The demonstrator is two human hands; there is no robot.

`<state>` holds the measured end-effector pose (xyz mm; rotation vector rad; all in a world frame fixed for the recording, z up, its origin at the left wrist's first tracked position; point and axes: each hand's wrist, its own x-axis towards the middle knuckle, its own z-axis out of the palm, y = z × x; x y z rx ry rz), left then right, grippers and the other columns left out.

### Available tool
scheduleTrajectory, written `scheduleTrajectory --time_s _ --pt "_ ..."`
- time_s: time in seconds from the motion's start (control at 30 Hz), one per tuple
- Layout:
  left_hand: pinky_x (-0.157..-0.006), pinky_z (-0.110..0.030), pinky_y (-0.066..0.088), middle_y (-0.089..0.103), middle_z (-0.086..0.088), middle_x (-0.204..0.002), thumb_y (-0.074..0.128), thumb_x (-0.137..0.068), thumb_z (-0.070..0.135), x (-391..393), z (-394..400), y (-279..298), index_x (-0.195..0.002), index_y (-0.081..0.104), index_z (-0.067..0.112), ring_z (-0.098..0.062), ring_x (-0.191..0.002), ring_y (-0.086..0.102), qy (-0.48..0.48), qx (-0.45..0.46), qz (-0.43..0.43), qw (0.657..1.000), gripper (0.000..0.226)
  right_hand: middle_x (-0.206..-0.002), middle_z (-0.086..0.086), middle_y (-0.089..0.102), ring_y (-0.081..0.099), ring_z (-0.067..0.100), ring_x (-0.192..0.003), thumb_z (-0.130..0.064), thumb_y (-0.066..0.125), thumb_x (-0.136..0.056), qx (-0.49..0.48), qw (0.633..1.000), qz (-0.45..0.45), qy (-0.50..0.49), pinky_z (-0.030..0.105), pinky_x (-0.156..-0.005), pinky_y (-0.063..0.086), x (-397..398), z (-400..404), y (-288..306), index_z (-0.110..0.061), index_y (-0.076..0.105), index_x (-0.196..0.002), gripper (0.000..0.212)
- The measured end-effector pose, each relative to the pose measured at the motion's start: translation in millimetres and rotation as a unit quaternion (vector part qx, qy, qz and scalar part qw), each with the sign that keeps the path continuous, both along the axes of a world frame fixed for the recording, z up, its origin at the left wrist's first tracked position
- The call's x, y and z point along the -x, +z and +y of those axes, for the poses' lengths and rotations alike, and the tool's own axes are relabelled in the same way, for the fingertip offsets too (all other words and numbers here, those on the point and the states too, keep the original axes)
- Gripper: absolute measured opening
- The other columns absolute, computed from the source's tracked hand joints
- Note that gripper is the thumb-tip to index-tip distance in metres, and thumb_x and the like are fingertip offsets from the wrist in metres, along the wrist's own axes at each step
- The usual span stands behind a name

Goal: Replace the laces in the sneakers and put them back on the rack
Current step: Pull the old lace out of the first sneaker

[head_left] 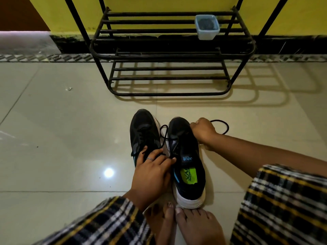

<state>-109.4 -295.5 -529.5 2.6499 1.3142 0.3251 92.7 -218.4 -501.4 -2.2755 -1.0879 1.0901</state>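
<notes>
Tiled floor (70, 131): pale glossy tiles, one bright light reflection near left.
Wall (159, 4): yellow, far side, dark skirting at its base.
Rack (169, 55): black metal bars, 2 shelves in view, standing against the far wall; both shelves hold no shoes.
Plastic tub (207, 27): pale blue, square, on the right of the upper shelf.
Sneakers, 2, black with white soles, side by side on the floor near the rack, toes pointing far.
Left sneaker (141, 131): laced, partly covered by the left hand.
Right sneaker (187, 165): green insole showing, heel touching bare toes.
Left hand (152, 172): ring on 1 finger, fingers spread over the left sneaker, fingertips pinching a black lace (164, 135) between the shoes.
Right hand (203, 133): closed at the right sneaker's toe; a lace loop (224, 126) lies on the floor just beyond it.
Checked sleeves on both arms.
</notes>
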Motion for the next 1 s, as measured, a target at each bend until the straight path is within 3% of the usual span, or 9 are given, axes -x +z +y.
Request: scheduleTrajectory --time_s 0.1,0.17,0.23,0.3,0.43,0.63,0.87,0.93,1.0 --pt "-0.104 -0.049 0.026 0.069 0.012 -0.095 0.047 -0.08 0.033 1 0 -1 -0.103 0.069 0.03 -0.019 -0.111 0.06 -0.001 0.002 -0.004 1.0 0.032 -0.077 0.011 0.047 0.048 0.029 -0.074 -0.015 0.048 -0.091 0.023 0.999 0.022 -0.034 0.035 -0.064 0.037 -1 2 -2 -0.006 0.046 -0.074 0.019" --pt "-0.104 -0.049 0.026 0.069 0.012 -0.095 0.048 -0.08 0.033 1 0 -2 -0.103 0.068 0.03 -0.019 -0.111 0.06 -0.001 -0.001 -0.007 1.0 0.031 -0.1 0.012 0.049 0.054 0.032 -0.085 -0.012 0.052 -0.089 0.0 0.999 -0.035 0.001 0.035 -0.07 0.044 1 0 3 -0.004 0.052 -0.097 0.011" --pt "-0.104 -0.049 0.027 0.069 0.012 -0.095 0.047 -0.08 0.032 1 -1 -2 -0.103 0.069 0.03 -0.019 -0.111 0.06 0.0 -0.003 -0.008 1.0 0.032 -0.122 0.011 0.04 0.051 0.032 -0.104 -0.01 0.055 -0.085 -0.064 0.988 -0.11 0.083 0.036 -0.082 0.045 4 -1 13 -0.009 0.045 -0.118 0.035" --pt "-0.104 -0.049 0.027 0.069 0.012 -0.095 0.047 -0.079 0.032 1 -1 -1 -0.103 0.069 0.03 -0.019 -0.111 0.06 0.002 -0.005 -0.008 1.0 0.033 -0.126 0.009 0.04 0.044 0.029 -0.113 -0.011 0.056 -0.081 -0.132 0.949 -0.192 0.21 0.038 -0.09 0.041 11 -4 25 -0.014 0.046 -0.122 0.043" --pt "-0.104 -0.05 0.026 0.069 0.011 -0.096 0.047 -0.08 0.032 1 -2 -1 -0.104 0.069 0.03 -0.02 -0.111 0.06 0.004 -0.004 -0.003 1.0 0.033 -0.129 0.009 0.043 0.041 0.029 -0.12 -0.019 0.057 -0.084 -0.073 0.83 -0.34 0.436 0.039 -0.095 0.036 23 -13 25 -0.014 0.048 -0.127 0.044" --pt "-0.103 -0.049 0.026 0.069 0.011 -0.097 0.047 -0.08 0.033 -1 -3 1 -0.106 0.068 0.03 -0.02 -0.112 0.06 0.013 0.007 0.005 1.0 0.033 -0.127 0.008 0.049 0.044 0.028 -0.118 -0.014 0.048 -0.091 -0.091 0.744 -0.438 0.496 0.038 -0.094 0.036 28 -17 25 -0.012 0.054 -0.12 0.029" --pt "-0.103 -0.049 0.025 0.069 0.012 -0.098 0.046 -0.081 0.033 -1 -4 2 -0.106 0.068 0.03 -0.019 -0.112 0.06 0.014 0.007 0.007 1.0 0.033 -0.121 0.002 0.054 0.042 0.024 -0.118 -0.021 0.045 -0.092 -0.094 0.759 -0.433 0.478 0.038 -0.093 0.03 21 -16 17 -0.017 0.056 -0.118 0.029" --pt "-0.104 -0.048 0.026 0.069 0.012 -0.098 0.046 -0.08 0.033 1 -4 1 -0.106 0.067 0.031 -0.019 -0.113 0.059 0.012 0.006 0.003 1.0 0.033 -0.119 0.003 0.055 0.045 0.025 -0.115 -0.025 0.047 -0.089 -0.082 0.789 -0.415 0.445 0.038 -0.091 0.031 18 -17 15 -0.017 0.056 -0.115 0.028" --pt "-0.104 -0.048 0.026 0.069 0.012 -0.099 0.047 -0.08 0.033 1 -4 0 -0.107 0.067 0.031 -0.019 -0.113 0.059 0.008 0.003 -0.002 1.0 0.034 -0.11 0.004 0.059 0.05 0.027 -0.107 -0.025 0.048 -0.086 -0.077 0.862 -0.356 0.352 0.036 -0.085 0.033 10 -15 14 -0.02 0.057 -0.098 0.015"
